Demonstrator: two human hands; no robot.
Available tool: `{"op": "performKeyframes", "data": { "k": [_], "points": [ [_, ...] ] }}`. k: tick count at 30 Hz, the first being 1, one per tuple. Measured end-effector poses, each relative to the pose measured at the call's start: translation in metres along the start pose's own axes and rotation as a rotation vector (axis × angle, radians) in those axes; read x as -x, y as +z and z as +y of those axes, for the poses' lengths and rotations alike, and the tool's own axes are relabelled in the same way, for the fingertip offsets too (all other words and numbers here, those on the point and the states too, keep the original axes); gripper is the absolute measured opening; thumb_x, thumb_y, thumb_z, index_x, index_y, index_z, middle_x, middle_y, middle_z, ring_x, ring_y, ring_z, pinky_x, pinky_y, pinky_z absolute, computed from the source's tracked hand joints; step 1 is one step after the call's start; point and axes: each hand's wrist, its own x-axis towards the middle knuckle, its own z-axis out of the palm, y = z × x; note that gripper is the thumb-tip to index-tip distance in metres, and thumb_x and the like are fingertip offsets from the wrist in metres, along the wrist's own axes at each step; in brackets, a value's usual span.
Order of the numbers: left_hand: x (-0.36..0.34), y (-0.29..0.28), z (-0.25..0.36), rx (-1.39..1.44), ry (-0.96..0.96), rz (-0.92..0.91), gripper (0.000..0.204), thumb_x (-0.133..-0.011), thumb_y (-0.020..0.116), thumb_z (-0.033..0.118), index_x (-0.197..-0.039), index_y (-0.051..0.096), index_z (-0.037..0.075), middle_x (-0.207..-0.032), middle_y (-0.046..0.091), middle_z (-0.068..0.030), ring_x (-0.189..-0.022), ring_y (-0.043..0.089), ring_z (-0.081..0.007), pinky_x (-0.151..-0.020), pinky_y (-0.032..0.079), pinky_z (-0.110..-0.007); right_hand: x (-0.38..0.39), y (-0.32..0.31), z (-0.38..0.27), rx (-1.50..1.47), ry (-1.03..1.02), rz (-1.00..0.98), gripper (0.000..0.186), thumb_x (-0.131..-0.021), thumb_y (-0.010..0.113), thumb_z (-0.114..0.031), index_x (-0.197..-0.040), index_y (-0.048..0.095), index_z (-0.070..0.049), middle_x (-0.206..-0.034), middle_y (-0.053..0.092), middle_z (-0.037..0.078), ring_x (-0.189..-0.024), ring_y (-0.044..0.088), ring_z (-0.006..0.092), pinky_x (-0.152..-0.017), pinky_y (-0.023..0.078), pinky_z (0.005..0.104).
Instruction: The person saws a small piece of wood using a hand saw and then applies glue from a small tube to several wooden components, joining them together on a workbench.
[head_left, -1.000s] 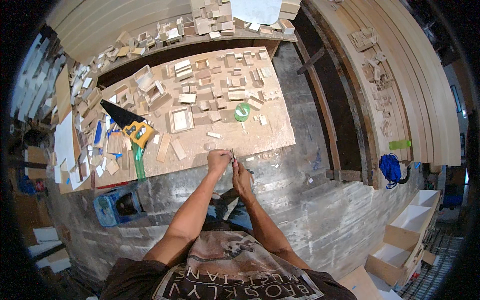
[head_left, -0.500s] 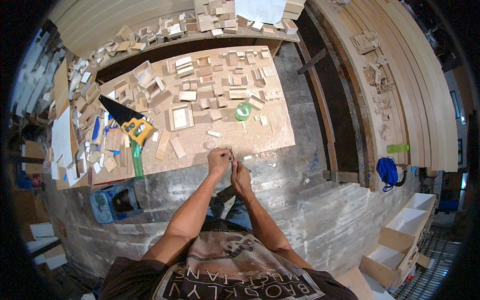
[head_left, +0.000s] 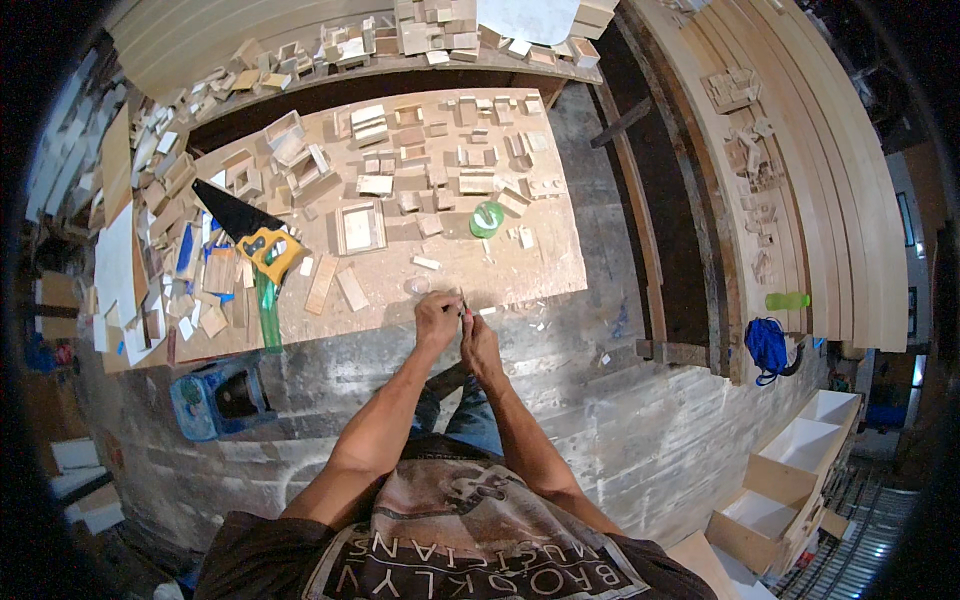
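Close together at the near edge of the wooden worktable, my two hands meet in front of me. My left hand is closed in a pinch, with a small dark bit showing at its fingertips. Facing it, my right hand is closed too, and a little red shows by its thumb. What they hold is too small to make out. Just beyond them lie a small pale wood block and a round clear piece. A green tape roll sits farther back.
A yellow-handled handsaw lies at the left among wood offcuts. Small wooden boxes stand across the table. Below its left side is a blue plastic stool. Long boards and a blue bag are at the right.
My hands stay together at the table edge with only a slight shift of the fingers. The whole view has moved a little, so the surroundings sit slightly farther left.
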Motion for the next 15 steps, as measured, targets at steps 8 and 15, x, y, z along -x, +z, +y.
{"op": "performKeyframes", "data": {
  "k": [8, 15],
  "points": [
    [-0.001, -0.009, 0.013, 0.086, -0.143, -0.045, 0.011, -0.078, 0.067, 0.003, -0.085, 0.073, -0.003, -0.088, 0.07, -0.0184, -0.083, 0.068, -0.031, -0.077, 0.053, -0.037, 0.012, -0.004, -0.003, -0.051, 0.06, -0.019, 0.051, -0.105, 0.038, -0.041, -0.094, 0.057, 0.006, -0.078, 0.059, 0.032, -0.079, 0.058, 0.0525, -0.068, 0.044, 0.0529],
    [-0.003, -0.008, 0.002, 0.074, -0.04, -0.062, 0.011, -0.076, 0.067, 0.002, -0.084, 0.073, -0.001, -0.086, 0.07, -0.018, -0.08, 0.068, -0.0321, -0.073, 0.053, -0.037, 0.003, -0.001, 0.009, -0.024, 0.015, -0.027, 0.053, -0.105, 0.037, -0.043, -0.091, 0.056, 0.005, -0.077, 0.058, 0.032, -0.076, 0.057, 0.0525, -0.065, 0.042, 0.0523]
  ]
}}
